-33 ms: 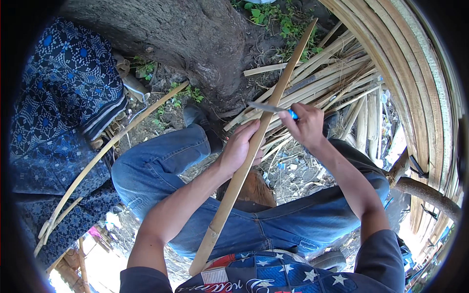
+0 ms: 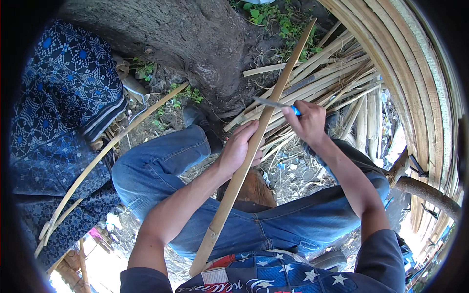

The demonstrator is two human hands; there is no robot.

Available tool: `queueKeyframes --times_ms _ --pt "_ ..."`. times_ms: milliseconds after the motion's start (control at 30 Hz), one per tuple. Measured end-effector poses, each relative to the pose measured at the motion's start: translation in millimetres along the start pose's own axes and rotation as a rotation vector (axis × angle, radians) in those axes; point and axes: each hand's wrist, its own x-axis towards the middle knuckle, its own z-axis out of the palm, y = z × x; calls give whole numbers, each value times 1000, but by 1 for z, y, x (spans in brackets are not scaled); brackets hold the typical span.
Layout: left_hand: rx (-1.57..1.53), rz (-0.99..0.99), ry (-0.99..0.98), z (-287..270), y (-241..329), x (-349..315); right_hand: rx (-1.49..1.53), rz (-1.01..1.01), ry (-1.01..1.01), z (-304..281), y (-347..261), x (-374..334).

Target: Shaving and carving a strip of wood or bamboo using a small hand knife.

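Note:
A long bamboo strip (image 2: 234, 181) slants across my lap, its near end against my shirt and its narrow far end pointing up to the right. My left hand (image 2: 239, 146) is closed around the strip near its middle. In my right hand (image 2: 309, 122) is a knife (image 2: 271, 102) with a blue handle, its blade lying across the strip just beyond my left hand. A brown wooden block (image 2: 254, 189) stands between my legs, partly hidden under the strip.
A thick tree trunk (image 2: 195, 44) rises ahead. Loose split strips (image 2: 317, 80) lie on the ground beyond my right hand. Tall bent slats (image 2: 415, 73) curve along the right, near a branch (image 2: 427, 193). At left are patterned blue cloth (image 2: 68, 88) and a curved strip (image 2: 117, 136).
My right hand and the knife have shifted slightly to the right and away from me. My left hand and the bamboo strip have stayed in place.

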Motion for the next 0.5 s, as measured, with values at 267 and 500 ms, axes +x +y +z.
queueKeyframes --times_ms 267,500 --pt "-11 -4 12 -3 1 2 -101 -6 94 -1 35 7" --pt "123 21 17 -1 -3 -2 43 -225 51 5 -29 3"
